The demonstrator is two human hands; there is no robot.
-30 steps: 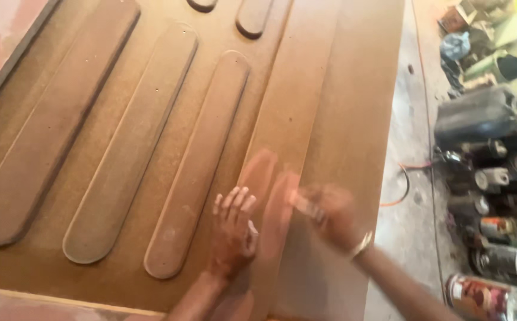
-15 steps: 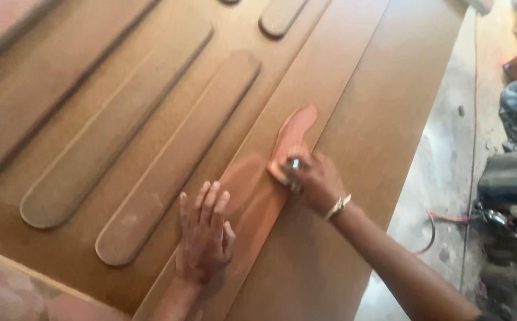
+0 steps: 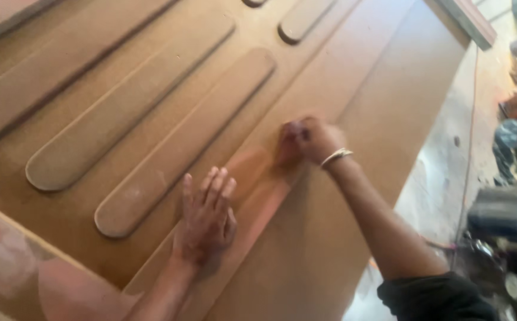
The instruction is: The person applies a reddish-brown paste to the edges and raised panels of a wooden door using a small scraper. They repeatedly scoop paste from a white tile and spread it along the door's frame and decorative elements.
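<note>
**Reddish coat spreads along the door's flat band**

Since half a second ago, the right hand (image 3: 309,139) has slid further up the brown door panel (image 3: 389,119), toward its far edge. It is clenched around something small, too blurred to identify, pressed to the matte fibreboard. Behind it runs a reddish stain streak (image 3: 258,190). The left hand (image 3: 206,215) lies flat, fingers spread, beside a raised rounded slat (image 3: 181,145).

One view only — a head-worn camera looking steeply down, close over a brown wooden door panel (image 3: 359,196) that fills most of the frame. It sits tilted, so the panel runs diagonally — a strip of floor (image 3: 448,178) and clutter shows at right.
</note>
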